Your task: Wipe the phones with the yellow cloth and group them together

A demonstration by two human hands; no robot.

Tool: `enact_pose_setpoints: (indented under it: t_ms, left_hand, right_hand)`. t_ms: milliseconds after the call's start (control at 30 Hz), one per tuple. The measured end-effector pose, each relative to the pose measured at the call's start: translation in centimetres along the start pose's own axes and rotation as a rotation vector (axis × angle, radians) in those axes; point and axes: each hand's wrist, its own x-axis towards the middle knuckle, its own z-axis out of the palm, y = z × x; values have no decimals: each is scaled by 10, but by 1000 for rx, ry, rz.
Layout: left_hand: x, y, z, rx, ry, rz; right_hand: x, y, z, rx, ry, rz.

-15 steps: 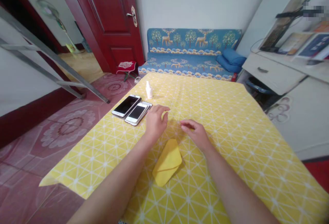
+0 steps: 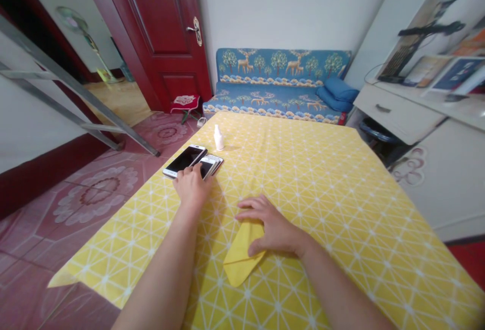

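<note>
Two smartphones lie side by side near the left edge of the yellow patterned tablecloth (image 2: pixel 326 188). My left hand (image 2: pixel 192 187) rests on the near end of the white-framed phone (image 2: pixel 210 164), fingers curled over it; whether it grips the phone is unclear. The dark-screened phone (image 2: pixel 183 160) lies just to its left. My right hand (image 2: pixel 270 229) lies flat, fingers spread, on the far part of a folded yellow cloth (image 2: pixel 238 263) near the table's middle. A small white bottle (image 2: pixel 219 138) stands upright beyond the phones.
A blue deer-print sofa (image 2: pixel 280 82) stands past the table's far edge. A red door (image 2: pixel 159 32) is open at the back left, with a metal ladder (image 2: pixel 76 92) leaning at left. A white desk with a drawer (image 2: pixel 397 112) stands at right.
My left hand has moved left onto the near end of the white-framed phone. My right hand has come back and left, settling on the yellow cloth.
</note>
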Motion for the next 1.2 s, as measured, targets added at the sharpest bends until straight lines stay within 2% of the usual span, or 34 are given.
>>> enact_pose_setpoints:
  t_ms: [100,267,500,700,833,933,1033,1133,1200]
  left_hand:
    - [0,-1,0,4,-14,-33]
    - [1,0,0,7,-2,-71]
    - [5,-3,-7,18,-131,-151]
    - [4,-4,-7,9,-105,-116]
    - [4,-5,-6,15,-102,-101]
    - [5,-7,-5,20,-121,-120]
    - [6,-8,-4,22,-131,-139]
    - [6,-9,-5,22,-158,-158]
    - [7,-9,-6,18,-182,-159]
  right_hand:
    - [-1,-2,3,-19,-7,21]
    - [1,-1,5,51,58,46]
    - [2,2,6,99,126,71]
    - [0,-2,9,-51,32,9]
    - [0,-4,13,-34,53,-1]
    - [2,0,13,111,168,61]
    - [4,8,11,236,389,156]
    - [4,18,8,251,600,287]
    - [3,24,6,209,677,374]
